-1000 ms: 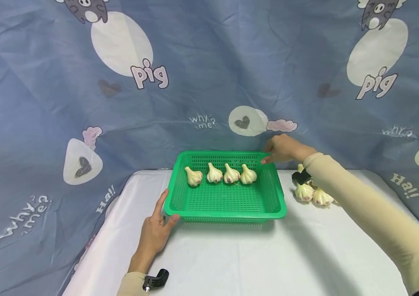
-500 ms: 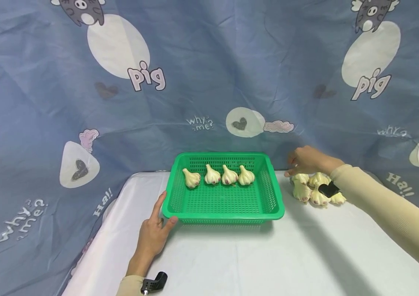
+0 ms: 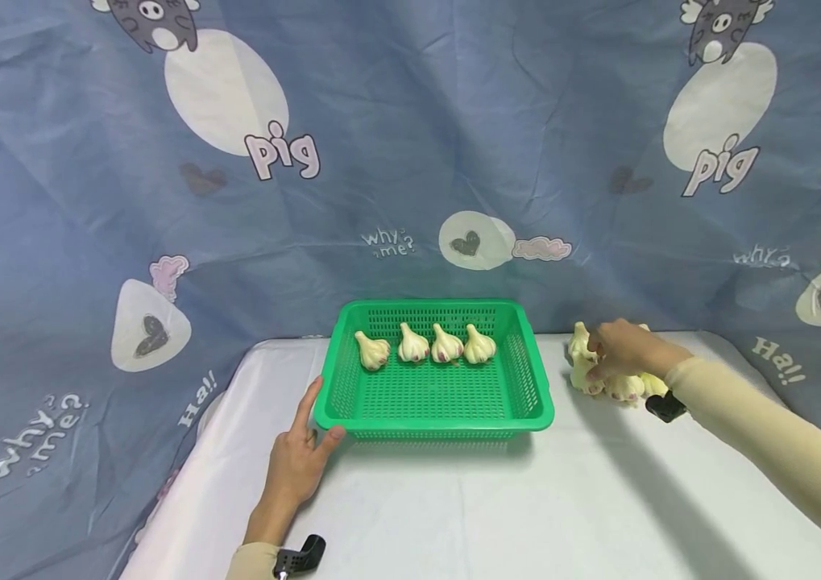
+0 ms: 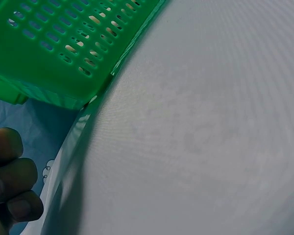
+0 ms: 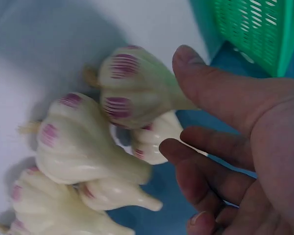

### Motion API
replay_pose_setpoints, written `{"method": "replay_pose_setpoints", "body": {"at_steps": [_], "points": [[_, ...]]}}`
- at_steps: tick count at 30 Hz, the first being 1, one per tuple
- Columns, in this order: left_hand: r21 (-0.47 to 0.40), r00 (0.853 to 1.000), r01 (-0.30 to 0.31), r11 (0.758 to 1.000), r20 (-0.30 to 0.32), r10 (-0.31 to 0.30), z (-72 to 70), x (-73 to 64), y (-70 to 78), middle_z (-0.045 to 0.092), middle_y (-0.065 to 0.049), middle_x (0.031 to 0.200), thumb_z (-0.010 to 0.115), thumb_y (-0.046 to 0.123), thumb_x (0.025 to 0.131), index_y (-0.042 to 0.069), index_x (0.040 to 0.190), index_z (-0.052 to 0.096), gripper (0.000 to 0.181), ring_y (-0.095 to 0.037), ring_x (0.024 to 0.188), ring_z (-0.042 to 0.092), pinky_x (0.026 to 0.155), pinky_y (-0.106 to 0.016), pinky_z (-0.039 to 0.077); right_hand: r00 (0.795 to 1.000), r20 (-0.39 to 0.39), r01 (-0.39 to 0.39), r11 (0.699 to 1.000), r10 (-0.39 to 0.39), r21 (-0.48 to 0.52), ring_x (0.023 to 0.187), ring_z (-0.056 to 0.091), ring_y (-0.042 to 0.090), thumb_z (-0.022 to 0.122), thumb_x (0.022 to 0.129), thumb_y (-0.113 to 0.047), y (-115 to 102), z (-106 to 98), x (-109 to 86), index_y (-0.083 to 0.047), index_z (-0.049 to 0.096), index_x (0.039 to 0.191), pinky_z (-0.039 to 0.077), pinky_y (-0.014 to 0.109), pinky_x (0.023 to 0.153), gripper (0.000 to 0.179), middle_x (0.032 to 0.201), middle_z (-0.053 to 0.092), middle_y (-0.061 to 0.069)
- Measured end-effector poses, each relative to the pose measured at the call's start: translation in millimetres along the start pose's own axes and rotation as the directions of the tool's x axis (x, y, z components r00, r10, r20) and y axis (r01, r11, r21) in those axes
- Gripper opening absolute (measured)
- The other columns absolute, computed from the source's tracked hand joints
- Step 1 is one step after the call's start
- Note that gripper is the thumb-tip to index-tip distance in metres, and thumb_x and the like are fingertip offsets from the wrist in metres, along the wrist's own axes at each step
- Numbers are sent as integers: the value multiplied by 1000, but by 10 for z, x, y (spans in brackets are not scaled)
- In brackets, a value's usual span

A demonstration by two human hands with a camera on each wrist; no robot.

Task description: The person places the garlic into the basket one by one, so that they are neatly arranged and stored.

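My left hand (image 3: 297, 463) rests at the near left corner of a green plastic basket (image 3: 432, 424). Its straight index finger lies along the side, and the thumb touches the corner below the rim. Several garlic bulbs (image 3: 413, 346) stand in a row across the basket's back half. To the right of the basket my right hand (image 3: 628, 348) reaches over a cluster of garlic bulbs (image 3: 586, 377), partly covering them. In the right wrist view, the thumb tip overlaps the neck of one garlic bulb (image 5: 134, 90), while the bent fingers sit apart from it, the hand spread.
A white cloth (image 3: 439, 507) covers the table under the basket. Right behind stands a blue printed curtain (image 3: 366, 177). Beside the nearest bulb in the right wrist view lie more garlic bulbs (image 5: 76, 139), close together with necks pointing alike.
My right hand has moved from the basket's back right corner rightward, then down onto the garlic cluster. The left hand stays at the basket corner; the row of bulbs is the same.
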State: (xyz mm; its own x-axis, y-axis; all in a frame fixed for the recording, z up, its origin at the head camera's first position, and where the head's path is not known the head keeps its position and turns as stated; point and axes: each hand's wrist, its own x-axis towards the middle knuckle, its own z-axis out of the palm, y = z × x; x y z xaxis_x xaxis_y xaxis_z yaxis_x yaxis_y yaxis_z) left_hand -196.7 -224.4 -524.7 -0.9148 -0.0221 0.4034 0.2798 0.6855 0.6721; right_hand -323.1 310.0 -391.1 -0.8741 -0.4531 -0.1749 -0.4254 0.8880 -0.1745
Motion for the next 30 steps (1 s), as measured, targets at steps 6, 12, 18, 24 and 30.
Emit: {"method": "replay_pose_setpoints", "body": {"at_steps": [6, 12, 18, 24, 30], "points": [[-6, 1000, -3, 1000, -10, 3, -9, -22, -7, 28, 22, 47, 74, 53, 96, 34, 168, 32, 86, 9, 43, 16, 41, -20, 20, 999, -35, 11, 1000, -11, -7, 74, 61, 20, 96, 74, -28, 6, 172, -49, -8, 73, 82, 55, 46, 74, 32, 77, 67, -1], [1, 1000, -11, 1000, -13, 11, 3, -21, -28, 28, 22, 48, 73, 55, 96, 34, 168, 32, 86, 10, 44, 16, 41, -20, 20, 993, -121, 5, 999, -9, -36, 60, 49, 13, 96, 73, -20, 49, 359, -82, -15, 64, 71, 40, 34, 57, 33, 63, 55, -6], [-3, 1000, -7, 1000, 2, 7, 14, 0, -26, 29, 22, 47, 73, 55, 96, 38, 168, 29, 86, 9, 43, 16, 41, -20, 20, 984, -180, -9, 995, -8, -96, 61, 52, 14, 97, 73, -22, 61, 447, -80, -16, 64, 72, 39, 33, 55, 33, 63, 56, -6], [-5, 1000, 2, 1000, 4, -2, -3, 7, -4, 30, 22, 46, 73, 53, 96, 37, 169, 29, 86, 8, 42, 17, 41, -20, 20, 978, -209, -27, 991, -1, -134, 59, 48, 16, 96, 73, -25, 29, 453, -93, -17, 59, 69, 37, 34, 53, 38, 61, 51, -5], [1, 1000, 22, 1000, 14, -22, -6, -5, 7, 30, 22, 46, 72, 56, 96, 39, 169, 28, 87, 8, 41, 18, 40, -20, 20, 968, -252, -32, 985, -11, -168, 61, 46, 18, 98, 72, -31, 13, 485, -101, -17, 57, 66, 37, 37, 52, 44, 60, 49, -5]]}}
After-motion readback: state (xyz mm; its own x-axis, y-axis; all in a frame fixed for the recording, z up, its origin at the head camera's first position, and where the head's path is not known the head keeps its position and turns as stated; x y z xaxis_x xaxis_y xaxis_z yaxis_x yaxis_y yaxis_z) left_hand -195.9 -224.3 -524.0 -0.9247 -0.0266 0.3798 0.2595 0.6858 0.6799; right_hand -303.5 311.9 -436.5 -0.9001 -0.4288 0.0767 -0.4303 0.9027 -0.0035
